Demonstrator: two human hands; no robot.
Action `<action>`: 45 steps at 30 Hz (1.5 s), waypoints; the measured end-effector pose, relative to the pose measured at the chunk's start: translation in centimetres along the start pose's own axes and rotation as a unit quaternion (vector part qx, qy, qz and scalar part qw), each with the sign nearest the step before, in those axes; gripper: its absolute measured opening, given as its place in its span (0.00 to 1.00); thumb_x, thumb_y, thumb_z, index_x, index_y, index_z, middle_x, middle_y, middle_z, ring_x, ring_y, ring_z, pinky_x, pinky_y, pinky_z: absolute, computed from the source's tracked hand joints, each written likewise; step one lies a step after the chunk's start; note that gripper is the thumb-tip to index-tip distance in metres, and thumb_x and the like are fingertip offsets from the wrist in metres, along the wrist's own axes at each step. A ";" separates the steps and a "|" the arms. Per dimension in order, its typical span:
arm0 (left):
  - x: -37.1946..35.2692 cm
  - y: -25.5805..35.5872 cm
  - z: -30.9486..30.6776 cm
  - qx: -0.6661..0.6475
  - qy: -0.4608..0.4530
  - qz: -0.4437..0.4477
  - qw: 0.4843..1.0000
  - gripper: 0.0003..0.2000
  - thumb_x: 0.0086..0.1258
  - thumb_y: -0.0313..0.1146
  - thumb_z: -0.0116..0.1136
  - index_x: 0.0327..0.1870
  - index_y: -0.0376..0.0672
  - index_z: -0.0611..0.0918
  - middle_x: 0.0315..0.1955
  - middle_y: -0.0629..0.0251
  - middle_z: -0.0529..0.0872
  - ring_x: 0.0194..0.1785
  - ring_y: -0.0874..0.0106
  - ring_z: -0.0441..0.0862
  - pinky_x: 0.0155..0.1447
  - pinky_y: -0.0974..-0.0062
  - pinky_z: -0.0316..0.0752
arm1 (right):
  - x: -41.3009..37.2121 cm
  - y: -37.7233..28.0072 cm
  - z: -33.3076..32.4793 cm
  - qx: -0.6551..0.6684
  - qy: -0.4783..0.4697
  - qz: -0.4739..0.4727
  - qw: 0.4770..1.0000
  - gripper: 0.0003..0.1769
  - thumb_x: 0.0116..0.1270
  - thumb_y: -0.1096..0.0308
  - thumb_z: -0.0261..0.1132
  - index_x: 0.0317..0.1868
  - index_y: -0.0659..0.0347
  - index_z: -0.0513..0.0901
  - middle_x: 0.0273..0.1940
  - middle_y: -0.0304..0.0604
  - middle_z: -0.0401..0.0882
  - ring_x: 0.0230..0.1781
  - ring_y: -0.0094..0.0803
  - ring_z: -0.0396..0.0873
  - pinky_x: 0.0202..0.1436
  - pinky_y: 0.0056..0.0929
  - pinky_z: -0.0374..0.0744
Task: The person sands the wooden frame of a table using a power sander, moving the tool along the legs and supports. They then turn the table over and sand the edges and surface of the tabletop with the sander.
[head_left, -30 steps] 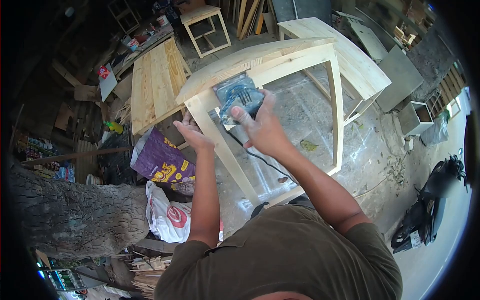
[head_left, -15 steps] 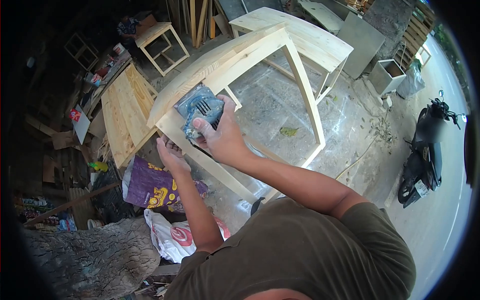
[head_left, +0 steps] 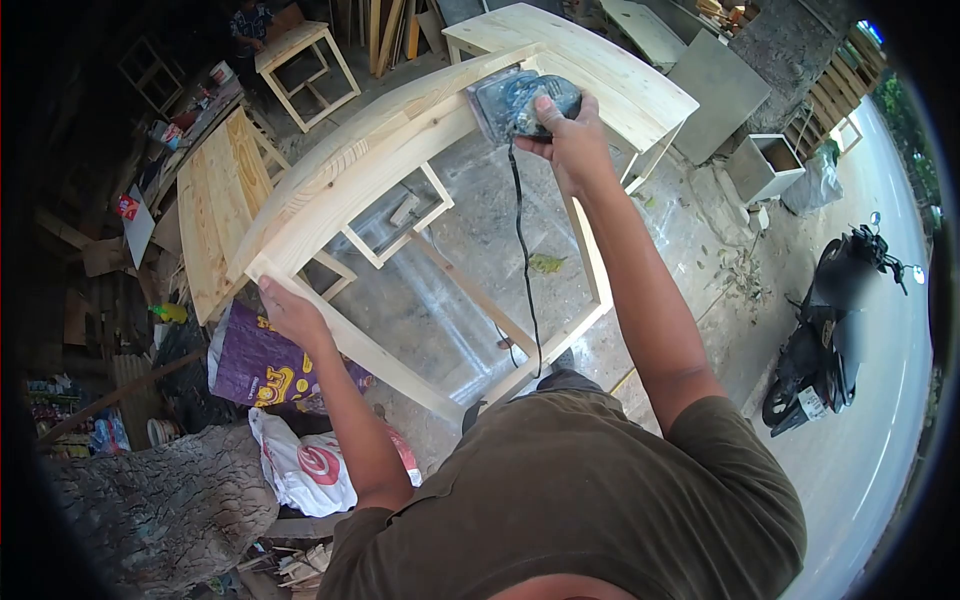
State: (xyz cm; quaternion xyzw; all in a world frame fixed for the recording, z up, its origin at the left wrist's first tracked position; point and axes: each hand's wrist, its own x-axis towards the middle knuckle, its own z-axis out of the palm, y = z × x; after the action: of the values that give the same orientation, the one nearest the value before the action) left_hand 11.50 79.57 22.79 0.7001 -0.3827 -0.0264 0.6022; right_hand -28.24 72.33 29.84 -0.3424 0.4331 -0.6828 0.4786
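Note:
A pale wooden table frame (head_left: 400, 155) stands tilted in front of me, its long apron facing me. My right hand (head_left: 570, 135) grips a dusty blue power sander (head_left: 520, 100), which lies against the apron near its far right corner. A black cord (head_left: 522, 230) hangs from the sander down past the lower rail. At the near left corner, my left hand (head_left: 292, 312) is on the leg joint, its thumb on top and its other fingers hidden or bunched below the wood.
Another wooden table (head_left: 600, 75) stands behind, a slatted tabletop (head_left: 225, 205) at the left. Purple sack (head_left: 270, 365) and white bag (head_left: 300, 465) lie by a tree trunk (head_left: 170, 510). A motorcycle (head_left: 825, 330) is at the right. A person (head_left: 250, 28) is at the back left.
My right hand has moved the sander along the apron from the near left corner to the far right. My left hand has shifted onto the corner. The view has shifted slightly.

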 end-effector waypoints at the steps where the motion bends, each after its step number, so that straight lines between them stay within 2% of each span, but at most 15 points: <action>1: -0.1 -0.1 0.1 0.002 0.010 0.004 1.000 0.36 0.89 0.57 0.39 0.67 0.23 0.78 0.60 0.34 0.84 0.63 0.43 0.82 0.67 0.54 0.73 | 1.7 -0.2 -1.5 -0.003 0.001 0.006 1.000 0.41 0.79 0.67 0.68 0.78 0.67 0.51 0.64 0.60 0.74 0.54 0.47 0.86 0.45 0.44 0.96; 5: 0.3 -1.8 0.4 0.090 0.062 0.053 0.993 0.37 0.89 0.57 0.38 0.67 0.22 0.78 0.63 0.32 0.83 0.66 0.41 0.80 0.68 0.53 0.72 | 6.3 -1.0 -6.9 0.000 -0.048 0.004 0.999 0.34 0.78 0.66 0.69 0.70 0.66 0.55 0.62 0.61 0.74 0.54 0.47 0.86 0.46 0.46 0.96; 11: 0.4 -0.6 0.8 0.230 0.093 0.085 0.965 0.32 0.88 0.53 0.41 0.60 0.24 0.81 0.58 0.33 0.81 0.62 0.37 0.78 0.66 0.47 0.71 | 8.2 -2.3 -7.6 -0.127 -0.051 0.004 0.991 0.45 0.73 0.54 0.75 0.69 0.72 0.54 0.59 0.64 0.76 0.53 0.45 0.87 0.38 0.39 0.96; 12: 0.5 -1.6 1.4 0.307 0.177 0.125 0.927 0.23 0.85 0.47 0.51 0.57 0.30 0.82 0.55 0.41 0.81 0.62 0.42 0.76 0.65 0.48 0.71 | 8.2 -1.7 -7.3 -0.116 -0.049 0.004 0.992 0.50 0.70 0.51 0.77 0.71 0.74 0.54 0.59 0.63 0.77 0.50 0.45 0.88 0.32 0.35 0.94; 15: -0.4 6.4 5.4 0.370 0.233 0.415 0.798 0.17 0.80 0.42 0.61 0.58 0.36 0.82 0.56 0.48 0.80 0.65 0.48 0.74 0.66 0.52 0.71 | 6.8 -1.6 -7.4 -0.133 -0.036 0.023 0.990 0.52 0.69 0.51 0.78 0.72 0.74 0.53 0.57 0.62 0.78 0.46 0.44 0.89 0.30 0.34 0.94; 19: 0.1 16.9 14.9 0.249 0.017 0.539 0.805 0.17 0.75 0.44 0.67 0.56 0.42 0.85 0.51 0.55 0.85 0.60 0.54 0.79 0.67 0.53 0.71 | 5.7 0.6 -8.5 -0.069 0.003 0.047 0.997 0.50 0.71 0.50 0.77 0.71 0.71 0.52 0.57 0.62 0.78 0.43 0.41 0.89 0.31 0.34 0.93; 21: -0.3 18.2 20.5 0.226 -0.066 0.483 0.843 0.20 0.72 0.51 0.69 0.54 0.45 0.87 0.48 0.57 0.87 0.55 0.55 0.82 0.64 0.52 0.72 | 6.6 0.2 -8.7 -0.051 0.004 0.066 0.997 0.48 0.72 0.47 0.75 0.69 0.67 0.52 0.57 0.61 0.77 0.43 0.39 0.88 0.34 0.36 0.93; 23: -2.6 18.5 23.6 0.365 -0.116 0.439 0.813 0.22 0.70 0.57 0.70 0.51 0.47 0.88 0.44 0.60 0.88 0.51 0.57 0.84 0.57 0.55 0.74 | 8.8 -0.8 -8.2 -0.054 -0.003 0.053 0.997 0.49 0.72 0.48 0.76 0.69 0.70 0.52 0.56 0.63 0.78 0.40 0.41 0.89 0.33 0.35 0.93; 26: -3.3 17.7 24.6 0.375 -0.033 0.447 0.812 0.23 0.67 0.61 0.71 0.48 0.50 0.90 0.40 0.66 0.88 0.48 0.60 0.85 0.53 0.57 0.74 | 11.3 -3.1 -6.7 -0.074 -0.019 0.051 0.996 0.52 0.71 0.51 0.77 0.71 0.76 0.50 0.55 0.66 0.80 0.34 0.42 0.90 0.30 0.31 0.93; 34: -2.5 14.7 25.3 0.290 0.056 0.529 0.796 0.23 0.63 0.65 0.72 0.42 0.55 0.90 0.36 0.73 0.84 0.43 0.66 0.82 0.48 0.62 0.70 | 9.7 -3.2 -6.0 -0.114 -0.034 0.043 0.992 0.47 0.69 0.50 0.79 0.63 0.70 0.53 0.52 0.65 0.81 0.32 0.38 0.90 0.27 0.33 0.92; 35: -2.2 14.9 25.6 0.279 0.064 0.539 0.792 0.24 0.61 0.66 0.72 0.41 0.55 0.89 0.36 0.74 0.83 0.42 0.66 0.81 0.47 0.62 0.70 | 10.1 -3.9 -6.5 -0.174 -0.078 0.050 0.980 0.59 0.65 0.38 0.79 0.69 0.73 0.50 0.53 0.62 0.79 0.40 0.41 0.90 0.37 0.35 0.94; 37: -1.6 15.4 25.5 0.278 0.054 0.552 0.784 0.24 0.60 0.67 0.73 0.42 0.56 0.90 0.36 0.74 0.84 0.42 0.67 0.82 0.47 0.62 0.70 | 10.4 -3.4 -7.0 -0.237 -0.076 0.017 0.968 0.59 0.62 0.37 0.80 0.69 0.72 0.54 0.52 0.61 0.81 0.40 0.40 0.90 0.36 0.33 0.93; 40: -0.3 15.6 26.0 0.276 0.069 0.563 0.776 0.25 0.59 0.67 0.73 0.42 0.57 0.90 0.37 0.75 0.85 0.44 0.67 0.83 0.47 0.63 0.69 | 9.5 -0.9 -8.9 -0.308 -0.066 0.009 0.949 0.57 0.58 0.43 0.83 0.69 0.72 0.58 0.47 0.61 0.84 0.33 0.38 0.89 0.27 0.32 0.91; 44: 2.4 14.9 27.6 0.302 0.106 0.579 0.750 0.26 0.62 0.70 0.69 0.42 0.57 0.92 0.40 0.79 0.89 0.44 0.67 0.86 0.45 0.63 0.75 | 5.1 2.8 -12.2 -0.362 -0.071 0.035 0.929 0.55 0.57 0.47 0.83 0.73 0.65 0.60 0.48 0.60 0.84 0.34 0.41 0.89 0.25 0.33 0.89; 45: 3.2 14.8 28.0 0.303 0.111 0.583 0.745 0.25 0.63 0.70 0.69 0.42 0.58 0.92 0.40 0.78 0.90 0.44 0.67 0.87 0.45 0.63 0.76 | 3.7 3.4 -13.0 -0.347 -0.081 0.074 0.931 0.55 0.56 0.47 0.83 0.73 0.65 0.61 0.53 0.64 0.81 0.44 0.47 0.88 0.39 0.40 0.91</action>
State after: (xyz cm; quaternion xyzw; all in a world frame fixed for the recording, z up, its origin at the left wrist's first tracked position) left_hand -7.62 54.94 29.31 0.4843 -0.6350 0.5251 0.2941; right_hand -39.61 71.64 21.84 -0.5080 0.6271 -0.4223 0.4127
